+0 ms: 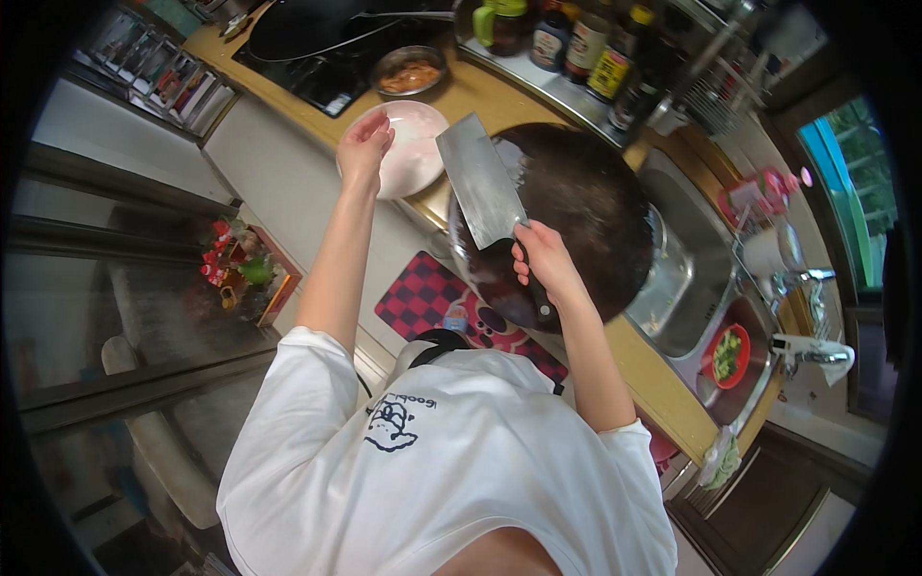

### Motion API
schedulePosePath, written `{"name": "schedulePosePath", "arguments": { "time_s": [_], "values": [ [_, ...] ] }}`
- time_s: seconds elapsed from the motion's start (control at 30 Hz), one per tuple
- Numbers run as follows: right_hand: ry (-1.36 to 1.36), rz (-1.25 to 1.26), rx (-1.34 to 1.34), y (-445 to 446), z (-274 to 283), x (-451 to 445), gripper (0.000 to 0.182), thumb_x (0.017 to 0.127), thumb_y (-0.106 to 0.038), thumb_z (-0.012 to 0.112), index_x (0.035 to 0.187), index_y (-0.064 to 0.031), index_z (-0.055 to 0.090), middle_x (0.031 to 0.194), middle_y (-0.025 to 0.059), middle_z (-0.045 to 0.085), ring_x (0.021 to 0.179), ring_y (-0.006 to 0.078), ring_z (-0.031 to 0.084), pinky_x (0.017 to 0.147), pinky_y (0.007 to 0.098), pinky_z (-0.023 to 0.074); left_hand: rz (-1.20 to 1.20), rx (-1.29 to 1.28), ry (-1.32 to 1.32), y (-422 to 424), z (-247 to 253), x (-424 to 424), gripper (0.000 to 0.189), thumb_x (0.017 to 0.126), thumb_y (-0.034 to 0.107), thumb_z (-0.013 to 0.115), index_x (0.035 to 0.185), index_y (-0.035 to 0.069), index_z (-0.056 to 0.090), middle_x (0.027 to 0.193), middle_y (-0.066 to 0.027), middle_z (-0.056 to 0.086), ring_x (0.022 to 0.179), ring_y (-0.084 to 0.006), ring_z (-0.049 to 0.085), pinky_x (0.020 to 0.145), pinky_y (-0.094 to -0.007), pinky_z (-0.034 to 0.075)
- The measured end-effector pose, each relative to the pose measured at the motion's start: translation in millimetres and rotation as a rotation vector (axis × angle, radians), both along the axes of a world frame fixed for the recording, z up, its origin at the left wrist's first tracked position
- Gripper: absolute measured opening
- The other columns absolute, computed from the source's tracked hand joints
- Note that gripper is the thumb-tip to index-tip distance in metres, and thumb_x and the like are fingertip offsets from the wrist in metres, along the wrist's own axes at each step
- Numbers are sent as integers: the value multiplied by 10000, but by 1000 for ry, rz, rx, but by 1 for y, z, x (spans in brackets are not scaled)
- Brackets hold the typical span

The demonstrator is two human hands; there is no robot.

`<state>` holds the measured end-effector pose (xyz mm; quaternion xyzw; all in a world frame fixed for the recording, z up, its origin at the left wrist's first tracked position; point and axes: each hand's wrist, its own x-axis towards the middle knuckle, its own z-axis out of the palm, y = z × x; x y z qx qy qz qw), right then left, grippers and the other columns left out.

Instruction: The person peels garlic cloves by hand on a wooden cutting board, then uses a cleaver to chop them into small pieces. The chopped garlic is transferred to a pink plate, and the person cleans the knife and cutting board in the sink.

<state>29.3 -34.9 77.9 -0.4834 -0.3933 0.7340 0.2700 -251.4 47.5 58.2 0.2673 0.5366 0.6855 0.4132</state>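
Observation:
My right hand (545, 263) grips the black handle of a cleaver (481, 180), its broad metal blade pointing up and to the left. Beneath the blade and that hand lies a large round dark board (583, 209) that looks wet. My left hand (366, 147) is raised over a white plate (414, 169), fingers bent and close together; whether it pinches anything small cannot be told. Just beyond the plate, a metal bowl (409, 70) holds reddish-orange pieces of food.
A wok (317, 29) sits on the black stove at upper left. Sauce bottles (587, 47) stand on a metal shelf behind the board. To the right, the double sink (684, 288) contains a red basket (745, 345) with green vegetables, beneath a faucet (807, 351).

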Motion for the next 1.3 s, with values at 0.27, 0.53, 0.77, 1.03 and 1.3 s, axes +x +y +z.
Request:
{"name": "schedulePosePath", "arguments": {
  "time_s": [0.27,0.53,0.77,1.03,1.3],
  "values": [
    [-132,42,53,41,-23,-96,234,886,-199,469,735,-21,456,569,17,456,423,84,423,352,253,363,-236,-92,1448,27,-36,-87,192,682,144,681,858,69,665,917,-84,589,847,-269,562,753,-374,426],
    [-161,56,9,49,-15,-106,165,903,-179,445,793,-57,454,583,-11,416,443,69,392,375,223,341,-99,-104,1681,26,-41,-95,137,713,108,624,836,108,685,1182,-82,501,1132,-282,414,922,-415,290],
    [54,-148,-95,28,6,-26,132,895,-173,456,821,-64,459,593,9,440,458,88,416,402,233,363,-120,242,1362,36,3,-27,489,723,120,620,1201,130,518,1402,-171,258,1282,-368,249,1030,-477,195],
    [125,-439,-57,-31,8,139,131,898,-187,470,848,-67,455,637,22,479,478,97,450,415,228,379,-586,347,1092,14,23,135,432,806,99,559,1228,77,471,1423,-178,226,1300,-326,261,1032,-374,256],
    [-376,-477,45,-83,-40,333,218,907,-210,444,783,-41,503,658,0,511,545,83,466,466,234,381,-1067,459,833,-42,31,374,265,787,74,552,1050,52,571,1168,-148,526,1111,-287,491,923,-344,384]
  ]
}}
